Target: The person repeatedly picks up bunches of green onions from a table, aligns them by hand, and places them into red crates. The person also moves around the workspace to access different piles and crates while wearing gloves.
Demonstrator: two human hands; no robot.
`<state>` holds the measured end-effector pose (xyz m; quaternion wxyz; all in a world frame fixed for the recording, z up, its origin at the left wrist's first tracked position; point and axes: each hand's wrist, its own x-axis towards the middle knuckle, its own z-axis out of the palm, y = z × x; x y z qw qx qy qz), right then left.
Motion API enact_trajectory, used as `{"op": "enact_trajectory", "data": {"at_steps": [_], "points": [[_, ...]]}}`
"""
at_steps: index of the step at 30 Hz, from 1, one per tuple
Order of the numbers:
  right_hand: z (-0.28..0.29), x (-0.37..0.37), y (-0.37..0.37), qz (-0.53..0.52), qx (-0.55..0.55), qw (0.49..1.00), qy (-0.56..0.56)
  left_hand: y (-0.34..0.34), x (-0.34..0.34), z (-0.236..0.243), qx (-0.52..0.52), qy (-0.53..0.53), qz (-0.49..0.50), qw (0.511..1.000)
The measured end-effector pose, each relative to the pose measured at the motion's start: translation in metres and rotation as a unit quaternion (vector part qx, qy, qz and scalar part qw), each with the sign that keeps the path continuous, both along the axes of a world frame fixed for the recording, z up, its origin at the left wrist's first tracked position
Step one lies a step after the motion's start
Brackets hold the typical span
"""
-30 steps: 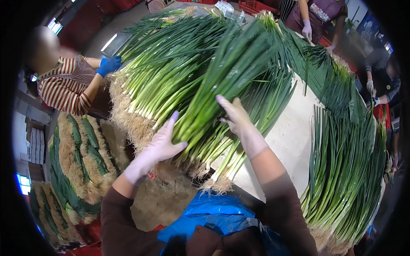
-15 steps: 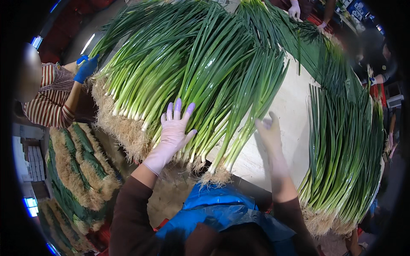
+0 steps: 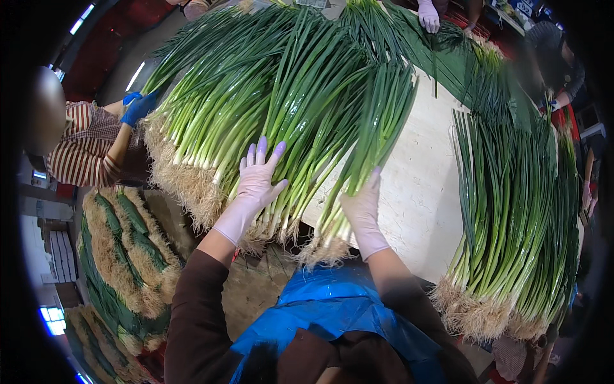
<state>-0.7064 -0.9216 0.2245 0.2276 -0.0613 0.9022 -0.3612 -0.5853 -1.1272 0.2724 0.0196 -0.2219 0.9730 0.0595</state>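
A broad heap of green onions (image 3: 211, 128), wet and dark green toward the tips, lies on the pale table (image 3: 409, 173) with its roots toward me. My gloved left hand (image 3: 256, 182) rests on their pale stems, fingers spread. Closer to the table's front edge, my gloved right hand (image 3: 363, 208) closes around the lower stems of a small bunch of green onions (image 3: 378, 121). Its roots (image 3: 325, 251) hang over the edge by my blue apron (image 3: 326, 294). Some of the right fingers are hidden behind the stems.
Another pile of green onions (image 3: 505, 211) lies on the right. A co-worker's blue-gloved hands (image 3: 137, 107) touch the heap's left end; another person's gloved hand (image 3: 428, 16) is at the far side. Stacked bundles with roots (image 3: 128, 249) stand lower left.
My right hand has moved left from above the bare board onto the small bunch, whose roots have spread slightly. The left hand stays spread on the heap.
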Motion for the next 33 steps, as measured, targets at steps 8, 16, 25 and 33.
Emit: {"op": "enact_trajectory", "data": {"at_steps": [8,16,25,33], "points": [[-0.073,-0.026,0.039,-0.054,-0.143,0.987,-0.045,0.026,-0.009,-0.002,-0.088,0.096,-0.030,0.991],[-0.009,-0.006,-0.004,-0.006,0.107,0.994,0.026,0.050,-0.017,-0.028,-0.049,0.155,-0.168,0.972],[-0.016,-0.021,0.016,-0.069,0.067,0.995,-0.005,0.111,-0.018,-0.060,0.169,-0.089,-0.066,0.979],[-0.028,-0.016,0.014,-0.058,0.064,0.995,0.051,0.076,-0.013,-0.101,0.471,0.040,0.127,0.872]]}}
